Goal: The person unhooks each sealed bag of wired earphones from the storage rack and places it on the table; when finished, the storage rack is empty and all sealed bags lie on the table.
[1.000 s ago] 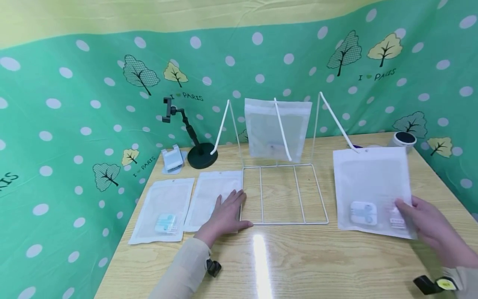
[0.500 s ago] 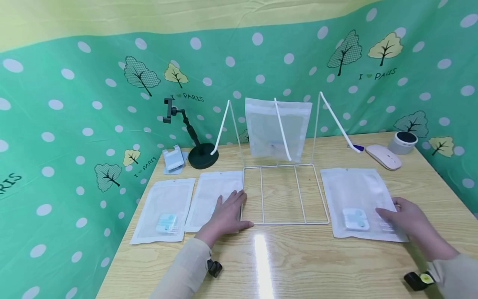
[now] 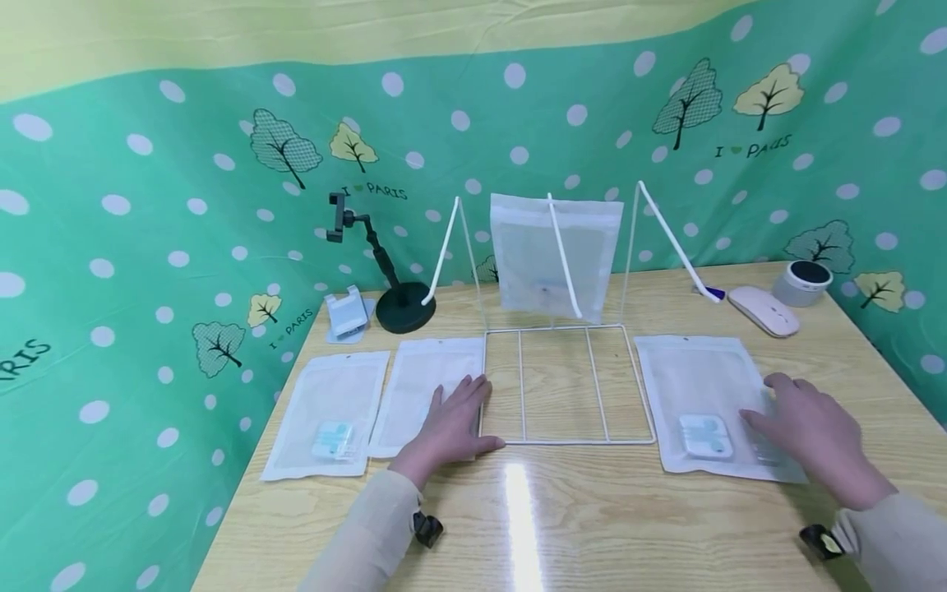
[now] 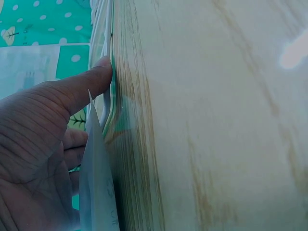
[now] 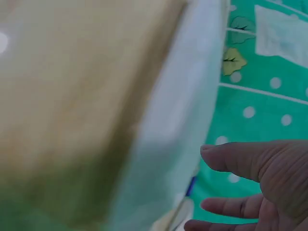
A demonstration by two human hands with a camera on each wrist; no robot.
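In the head view my left hand lies spread at the front left corner of a white wire rack, its thumb touching the base wire. Under that hand is a frosted zip pouch. My right hand hovers over the right edge of another frosted pouch, which lies flat right of the rack and shows white wired earphones in a case inside. Thumb and fingers of the right hand are apart in the right wrist view, with nothing between them. A similar pouch hangs from the rack's middle hook.
A pouch with a case inside lies at far left. Behind it stand a pale blue holder and a black phone stand. A pink mouse and a round white device sit back right. Two bare rack hooks jut forward.
My right hand has lowered the right pouch from near the right hook flat onto the table and let it go. My left hand stays on the rack.
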